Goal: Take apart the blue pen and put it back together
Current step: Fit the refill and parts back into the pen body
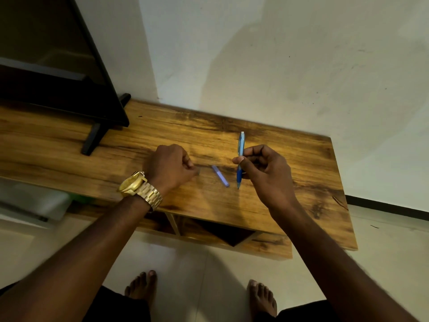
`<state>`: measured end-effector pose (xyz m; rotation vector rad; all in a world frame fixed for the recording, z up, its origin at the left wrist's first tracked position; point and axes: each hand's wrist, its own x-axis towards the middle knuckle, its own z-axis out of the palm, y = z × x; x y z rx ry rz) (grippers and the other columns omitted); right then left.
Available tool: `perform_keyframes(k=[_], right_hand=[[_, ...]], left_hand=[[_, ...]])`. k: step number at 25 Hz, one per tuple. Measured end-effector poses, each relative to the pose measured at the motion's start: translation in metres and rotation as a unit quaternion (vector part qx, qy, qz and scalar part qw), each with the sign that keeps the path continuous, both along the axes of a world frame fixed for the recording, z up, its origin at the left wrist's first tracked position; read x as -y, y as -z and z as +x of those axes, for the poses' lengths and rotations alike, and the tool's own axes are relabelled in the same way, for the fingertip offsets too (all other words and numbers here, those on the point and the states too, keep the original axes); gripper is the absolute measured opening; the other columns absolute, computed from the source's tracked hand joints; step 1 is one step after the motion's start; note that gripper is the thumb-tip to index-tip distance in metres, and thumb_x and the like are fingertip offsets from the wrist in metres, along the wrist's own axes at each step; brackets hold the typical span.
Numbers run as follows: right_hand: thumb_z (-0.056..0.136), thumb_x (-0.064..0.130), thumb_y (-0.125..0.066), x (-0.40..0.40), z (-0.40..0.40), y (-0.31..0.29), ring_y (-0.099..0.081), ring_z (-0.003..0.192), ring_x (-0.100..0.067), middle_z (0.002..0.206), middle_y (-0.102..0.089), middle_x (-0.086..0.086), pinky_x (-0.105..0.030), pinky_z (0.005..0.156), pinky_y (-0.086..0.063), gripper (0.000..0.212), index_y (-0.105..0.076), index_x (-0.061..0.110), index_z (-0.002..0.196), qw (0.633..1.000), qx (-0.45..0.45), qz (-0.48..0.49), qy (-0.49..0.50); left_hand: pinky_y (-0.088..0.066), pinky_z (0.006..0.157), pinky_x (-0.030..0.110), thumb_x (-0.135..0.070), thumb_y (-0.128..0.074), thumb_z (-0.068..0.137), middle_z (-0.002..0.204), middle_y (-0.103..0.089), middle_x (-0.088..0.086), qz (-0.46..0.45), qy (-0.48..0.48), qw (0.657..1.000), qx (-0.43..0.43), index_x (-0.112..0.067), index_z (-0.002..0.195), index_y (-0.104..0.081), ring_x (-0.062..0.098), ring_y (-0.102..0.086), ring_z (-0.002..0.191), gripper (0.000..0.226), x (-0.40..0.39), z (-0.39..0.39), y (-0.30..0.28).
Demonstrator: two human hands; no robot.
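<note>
My right hand [262, 168] pinches a blue pen [240, 147] near its middle and holds it almost upright over the wooden table [290, 173], its tip pointing down at the surface and its white button on top. A small pale purple piece [220, 176] lies flat on the table between my hands. My left hand [170, 167], with a gold watch on the wrist, rests curled on the table to the left of that piece. Its fingertips are closed together; whether they pinch something small is too blurred to tell.
A black TV [53, 66] on black feet stands at the table's back left. The white wall [278, 66] runs behind the table. The table's front edge and open shelves [222, 231] are below my hands. My bare feet [141, 287] are on the tiled floor.
</note>
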<state>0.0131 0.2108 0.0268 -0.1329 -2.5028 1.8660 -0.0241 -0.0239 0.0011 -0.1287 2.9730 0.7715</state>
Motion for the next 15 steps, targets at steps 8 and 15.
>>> perform_keyframes(k=[8,15], right_hand=[[0.098,0.024,-0.081,0.012,0.008,0.003,-0.08,0.086,-0.004,0.094,-0.081,0.011,-0.018,0.073,-0.063,0.013,-0.072,0.03,0.105,0.989,-0.08,0.112,-0.049],[0.098,0.021,-0.081,0.012,0.009,0.0,-0.079,0.088,-0.005,0.095,-0.081,0.013,-0.012,0.072,-0.059,0.017,-0.072,0.032,0.107,0.985,-0.105,0.13,-0.048]], left_hand=[[-0.06,0.065,0.022,-0.03,-0.079,0.098,0.105,-0.085,0.004,0.573,0.017,0.819,-0.022,-0.025,0.102,-0.082,0.014,-0.082,0.085,0.007,-0.017,-0.001,-0.022],[-0.061,0.066,0.023,-0.025,-0.079,0.097,0.105,-0.086,0.0,0.548,0.03,0.836,-0.009,-0.025,0.101,-0.082,0.01,-0.08,0.086,0.004,-0.016,-0.001,-0.021]])
